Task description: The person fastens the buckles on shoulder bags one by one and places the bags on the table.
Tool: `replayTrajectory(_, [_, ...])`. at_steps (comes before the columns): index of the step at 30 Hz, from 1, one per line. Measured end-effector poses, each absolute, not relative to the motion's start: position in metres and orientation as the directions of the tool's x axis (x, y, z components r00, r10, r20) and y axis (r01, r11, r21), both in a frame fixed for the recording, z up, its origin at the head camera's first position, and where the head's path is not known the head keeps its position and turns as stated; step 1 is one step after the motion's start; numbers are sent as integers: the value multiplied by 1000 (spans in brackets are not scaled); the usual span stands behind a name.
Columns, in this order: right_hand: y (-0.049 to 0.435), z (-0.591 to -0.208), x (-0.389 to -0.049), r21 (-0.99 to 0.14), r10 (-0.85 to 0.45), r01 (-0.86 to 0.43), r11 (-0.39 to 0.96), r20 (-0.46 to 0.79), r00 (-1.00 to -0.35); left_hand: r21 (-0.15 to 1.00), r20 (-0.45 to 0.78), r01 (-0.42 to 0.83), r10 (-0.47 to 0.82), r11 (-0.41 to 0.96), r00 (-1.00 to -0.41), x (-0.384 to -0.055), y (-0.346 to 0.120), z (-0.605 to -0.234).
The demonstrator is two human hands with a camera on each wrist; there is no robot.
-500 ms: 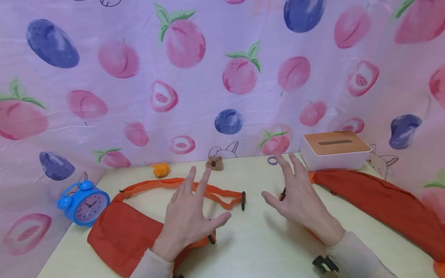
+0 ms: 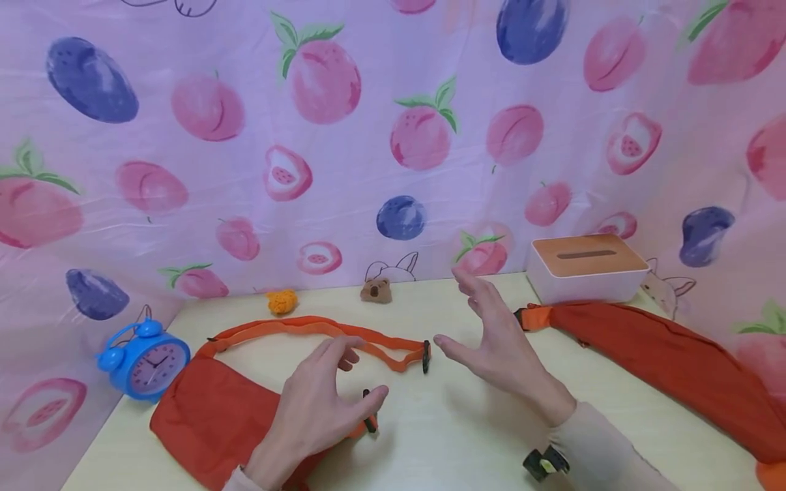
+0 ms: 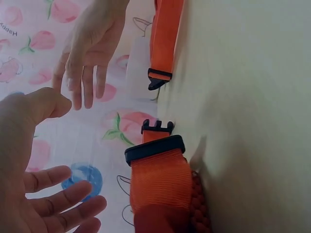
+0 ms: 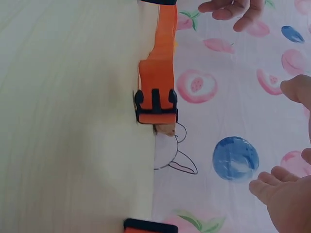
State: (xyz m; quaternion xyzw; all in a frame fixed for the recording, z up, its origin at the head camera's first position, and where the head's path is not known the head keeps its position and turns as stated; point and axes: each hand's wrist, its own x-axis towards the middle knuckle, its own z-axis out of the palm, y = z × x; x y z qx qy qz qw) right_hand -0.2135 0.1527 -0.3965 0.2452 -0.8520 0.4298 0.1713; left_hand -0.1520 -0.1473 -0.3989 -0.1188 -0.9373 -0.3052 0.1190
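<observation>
My left hand [image 2: 313,402] hovers over the right end of a red waist bag [image 2: 215,416], thumb apart from its bent fingers and nothing held. Orange straps of that bag [image 2: 319,326] loop behind the hand, and a black pronged buckle [image 2: 426,357] stands at their right end. My right hand [image 2: 503,348] is raised above the table, fingers loosely extended, also holding nothing. To its right lies another long red bag [image 2: 663,368], with a black buckle end [image 2: 520,318] on its orange strap. In the left wrist view, strap ends [image 3: 165,43] from both sides face each other.
A blue alarm clock [image 2: 150,365] stands at the left. Along the back are a small orange toy [image 2: 282,301], a brown bear figure [image 2: 376,291] and a white tissue box [image 2: 586,269] with a wooden lid. A fruit-print curtain [image 2: 344,157] rises behind the table.
My right hand has shifted left and turned inward, uncovering the right bag's buckle end. My left hand has dropped lower, its fingers more bent. The purple ring at the back is now hidden.
</observation>
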Motion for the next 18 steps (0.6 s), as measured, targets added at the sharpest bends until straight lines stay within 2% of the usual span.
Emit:
replayTrajectory(9, [138, -409, -219, -810, -275, -502, 304, 429, -860, 715, 175, 214, 125, 666, -977, -148, -162, -418])
replayTrajectory(13, [134, -418, -221, -845, -297, -461, 271, 382, -875, 761, 133, 191, 139, 620, -981, -149, -167, -430])
replayTrajectory(18, [132, -429, -222, -876, -315, -400, 270, 313, -896, 761, 111, 196, 173, 619, -979, -150, -170, -443])
